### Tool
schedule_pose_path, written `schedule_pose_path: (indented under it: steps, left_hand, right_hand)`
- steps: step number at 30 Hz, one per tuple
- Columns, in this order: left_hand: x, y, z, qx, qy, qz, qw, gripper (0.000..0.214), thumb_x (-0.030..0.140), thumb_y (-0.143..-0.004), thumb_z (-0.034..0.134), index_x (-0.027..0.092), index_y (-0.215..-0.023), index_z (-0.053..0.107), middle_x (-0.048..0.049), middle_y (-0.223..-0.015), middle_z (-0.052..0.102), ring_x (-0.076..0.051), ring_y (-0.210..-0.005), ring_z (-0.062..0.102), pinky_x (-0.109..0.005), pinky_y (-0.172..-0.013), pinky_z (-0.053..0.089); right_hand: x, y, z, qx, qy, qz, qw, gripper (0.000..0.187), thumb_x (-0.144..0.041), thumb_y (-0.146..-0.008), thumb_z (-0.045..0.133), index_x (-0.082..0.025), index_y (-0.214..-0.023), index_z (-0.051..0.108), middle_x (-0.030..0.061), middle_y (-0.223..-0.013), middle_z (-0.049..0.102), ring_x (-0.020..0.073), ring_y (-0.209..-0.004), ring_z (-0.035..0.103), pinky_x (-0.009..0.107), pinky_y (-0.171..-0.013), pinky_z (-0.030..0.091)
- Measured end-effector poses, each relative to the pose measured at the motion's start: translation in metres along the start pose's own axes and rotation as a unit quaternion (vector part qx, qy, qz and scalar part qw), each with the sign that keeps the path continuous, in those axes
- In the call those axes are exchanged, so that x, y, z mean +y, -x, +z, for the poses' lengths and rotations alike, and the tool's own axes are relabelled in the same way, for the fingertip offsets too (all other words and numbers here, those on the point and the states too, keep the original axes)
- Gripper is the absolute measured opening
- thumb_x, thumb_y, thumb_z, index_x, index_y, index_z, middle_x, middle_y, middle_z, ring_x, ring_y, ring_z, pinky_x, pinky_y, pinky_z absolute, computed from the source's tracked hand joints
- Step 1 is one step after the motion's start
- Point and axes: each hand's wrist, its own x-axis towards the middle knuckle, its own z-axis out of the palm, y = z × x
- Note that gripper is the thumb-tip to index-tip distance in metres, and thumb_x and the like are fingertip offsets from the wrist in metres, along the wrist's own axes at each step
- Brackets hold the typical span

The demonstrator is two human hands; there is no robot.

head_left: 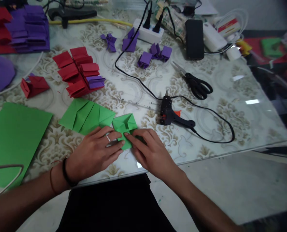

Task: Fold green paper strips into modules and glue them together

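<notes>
My left hand [95, 151] lies flat on the table, its fingertips pressing the near edge of a small folded green paper piece [124, 125]. A ring shows on one of its fingers. From the right, my right hand [149, 151] also has its fingers stretched flat, pressing the same piece's lower right corner. Both hands meet over this paper near the table's front edge. Just left of it lie other folded green pieces [85, 115].
A black glue gun [170, 114] with its cord lies right of the hands, with scissors [196, 84] behind it. Folded red pieces [77, 69] and purple pieces [145, 53] lie farther back. A large green sheet [13, 138] is at left. A power strip [148, 32] and phone [194, 38] sit at the back.
</notes>
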Motion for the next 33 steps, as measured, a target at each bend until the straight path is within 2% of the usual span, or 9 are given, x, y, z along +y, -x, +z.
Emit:
schedule_pose_path:
  steps: [6, 12, 17, 21, 26, 33]
  left_hand:
    - [0.000, 0.001, -0.011, -0.021, 0.006, 0.014, 1.000, 0.018, 0.025, -0.105, 0.064, 0.023, -0.114, 0.079, -0.0064, -0.121, 0.079, -0.030, -0.117, 0.068, -0.046, -0.091, 0.054]
    - [0.002, 0.000, -0.016, -0.047, -0.018, 0.022, 0.999, 0.019, 0.026, -0.103, 0.066, 0.021, -0.116, 0.079, -0.0078, -0.123, 0.079, -0.031, -0.117, 0.069, -0.046, -0.090, 0.053]
    - [-0.005, 0.003, -0.020, -0.064, 0.015, 0.021, 0.998, 0.021, 0.024, -0.102, 0.066, 0.024, -0.121, 0.077, -0.0058, -0.130, 0.078, -0.028, -0.121, 0.068, -0.043, -0.099, 0.052]
    - [-0.008, 0.004, -0.022, -0.081, 0.021, 0.021, 0.996, 0.023, 0.025, -0.101, 0.068, 0.023, -0.123, 0.076, -0.0068, -0.134, 0.077, -0.029, -0.121, 0.067, -0.044, -0.099, 0.053]
    - [-0.007, 0.005, -0.021, -0.071, 0.024, 0.039, 0.996, 0.025, 0.026, -0.103, 0.066, 0.020, -0.125, 0.075, -0.0068, -0.136, 0.076, -0.029, -0.125, 0.066, -0.045, -0.103, 0.051]
    - [-0.001, 0.006, -0.015, -0.061, 0.006, 0.045, 0.997, 0.028, 0.027, -0.104, 0.064, 0.016, -0.128, 0.072, -0.0076, -0.130, 0.079, -0.029, -0.126, 0.068, -0.046, -0.109, 0.049]
  right_hand:
    - [-0.002, -0.002, -0.002, -0.022, 0.027, 0.000, 0.999, 0.036, -0.013, -0.106, 0.054, -0.008, -0.139, 0.067, 0.0178, -0.118, 0.070, 0.0325, -0.110, 0.061, 0.051, -0.092, 0.060]
    - [-0.001, -0.001, -0.001, -0.012, 0.037, -0.014, 0.999, 0.037, -0.012, -0.106, 0.055, -0.008, -0.141, 0.066, 0.0177, -0.117, 0.070, 0.0314, -0.111, 0.060, 0.051, -0.093, 0.061]
    - [-0.001, -0.004, -0.006, -0.030, 0.049, -0.023, 0.998, 0.035, -0.011, -0.105, 0.058, -0.008, -0.138, 0.068, 0.0183, -0.117, 0.071, 0.0320, -0.111, 0.060, 0.052, -0.094, 0.062]
    - [-0.002, -0.003, -0.012, -0.032, 0.039, -0.037, 0.998, 0.035, -0.011, -0.104, 0.060, -0.009, -0.137, 0.070, 0.0183, -0.119, 0.070, 0.0308, -0.113, 0.061, 0.050, -0.098, 0.062]
    - [-0.006, 0.006, -0.013, -0.046, 0.050, -0.027, 0.997, 0.037, -0.006, -0.101, 0.060, -0.014, -0.134, 0.073, 0.0189, -0.126, 0.069, 0.0333, -0.123, 0.059, 0.052, -0.101, 0.061]
    - [-0.005, 0.005, -0.010, -0.039, 0.031, -0.011, 0.999, 0.037, -0.009, -0.102, 0.059, -0.011, -0.138, 0.070, 0.0188, -0.124, 0.071, 0.0335, -0.121, 0.061, 0.052, -0.100, 0.060]
